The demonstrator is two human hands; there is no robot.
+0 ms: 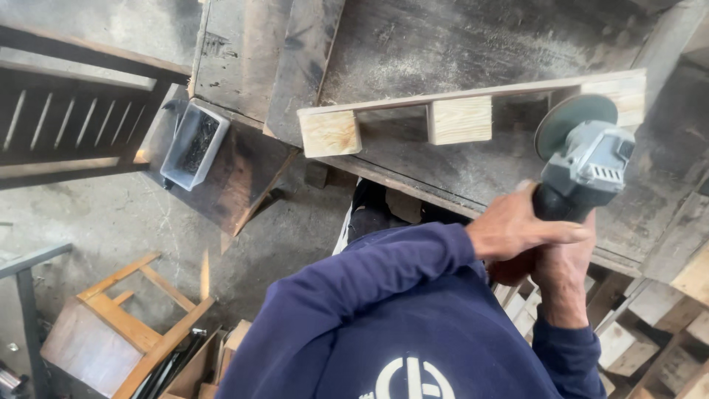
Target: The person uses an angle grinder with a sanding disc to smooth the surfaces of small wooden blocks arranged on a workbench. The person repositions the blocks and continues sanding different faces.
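An angle grinder (593, 157) with a grey head and a round disc (571, 122) is held over the right end of a pale wooden piece (459, 118). That piece is a long strip with three square blocks under it, lying on a worn, dusty workbench (443, 44). My left hand (517, 229) reaches across from a navy sleeve and wraps the grinder's black body. My right hand (561, 277) grips the same body from below, right beside the left. The disc sits next to the rightmost block; whether it touches the wood I cannot tell.
A grey plastic box (193, 144) of dark small hardware sits on a low board left of the bench. A wooden stool (122, 325) stands on the concrete floor at lower left. A dark slatted frame (74, 111) is at far left. Several offcut blocks (650, 332) pile at lower right.
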